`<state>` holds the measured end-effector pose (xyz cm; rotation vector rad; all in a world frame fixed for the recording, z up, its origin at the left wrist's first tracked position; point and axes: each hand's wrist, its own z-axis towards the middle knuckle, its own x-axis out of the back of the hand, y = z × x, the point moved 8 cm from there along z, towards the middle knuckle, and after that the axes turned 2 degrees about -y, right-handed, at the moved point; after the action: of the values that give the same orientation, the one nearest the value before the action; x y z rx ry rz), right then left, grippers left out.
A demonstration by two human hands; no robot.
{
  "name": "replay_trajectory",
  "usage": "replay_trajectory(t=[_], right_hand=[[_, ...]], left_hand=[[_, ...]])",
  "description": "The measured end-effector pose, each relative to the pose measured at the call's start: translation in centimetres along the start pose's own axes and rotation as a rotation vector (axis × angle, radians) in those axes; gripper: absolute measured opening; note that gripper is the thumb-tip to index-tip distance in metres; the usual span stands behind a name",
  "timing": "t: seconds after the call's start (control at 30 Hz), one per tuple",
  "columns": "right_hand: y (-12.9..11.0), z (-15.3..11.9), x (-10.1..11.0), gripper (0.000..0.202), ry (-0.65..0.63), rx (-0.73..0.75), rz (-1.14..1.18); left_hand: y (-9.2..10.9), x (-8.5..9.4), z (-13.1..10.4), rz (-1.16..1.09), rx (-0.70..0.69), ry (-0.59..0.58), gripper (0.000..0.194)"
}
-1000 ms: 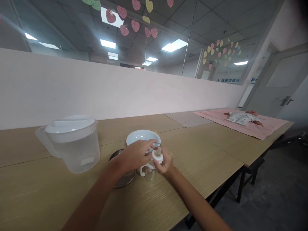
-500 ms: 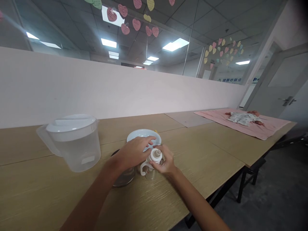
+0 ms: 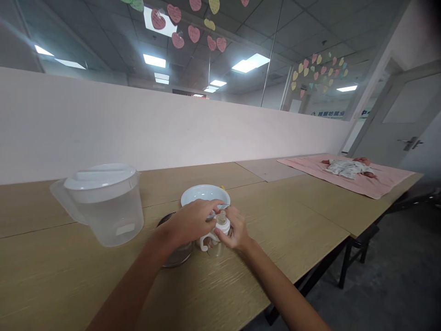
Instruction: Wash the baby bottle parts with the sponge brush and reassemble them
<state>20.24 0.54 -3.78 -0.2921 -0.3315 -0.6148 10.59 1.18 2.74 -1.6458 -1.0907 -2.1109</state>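
Observation:
A baby bottle point(image 3: 223, 227) with a white collar, a clear teat and a white handle is in front of me on the wooden table. My right hand point(image 3: 236, 230) is wrapped round the bottle's collar from the right. From the left, my left hand point(image 3: 197, 221) reaches to the collar, its fingers curled; what they pinch is too small to make out. Just behind the hands sits a white bowl point(image 3: 196, 193). A round dark metal dish point(image 3: 179, 256) lies partly under my left wrist.
A clear lidded pitcher point(image 3: 115, 214) stands on the table point(image 3: 51, 271) at the left. Far right, a doll point(image 3: 347, 168) lies on a pink cloth point(image 3: 375, 188). A low wall point(image 3: 155, 133) runs behind the table; a black stool point(image 3: 347, 257) is below its right edge.
The bottle's teat has tipped from leaning toward me to more upright. Both hands have shifted slightly and stay at the bottle.

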Motion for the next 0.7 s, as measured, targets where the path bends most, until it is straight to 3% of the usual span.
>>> replay_trajectory(t=[0.37, 0.7], right_hand=[[0.0, 0.0, -0.4, 0.027, -0.034, 0.011, 0.001], [0.3, -0.3, -1.0, 0.027, -0.043, -0.003, 0.021]], left_hand=[[-0.3, -0.2, 0.0, 0.016, 0.021, -0.008, 0.049], [0.9, -0.4, 0.2, 0.051, -0.024, -0.003, 0.033]])
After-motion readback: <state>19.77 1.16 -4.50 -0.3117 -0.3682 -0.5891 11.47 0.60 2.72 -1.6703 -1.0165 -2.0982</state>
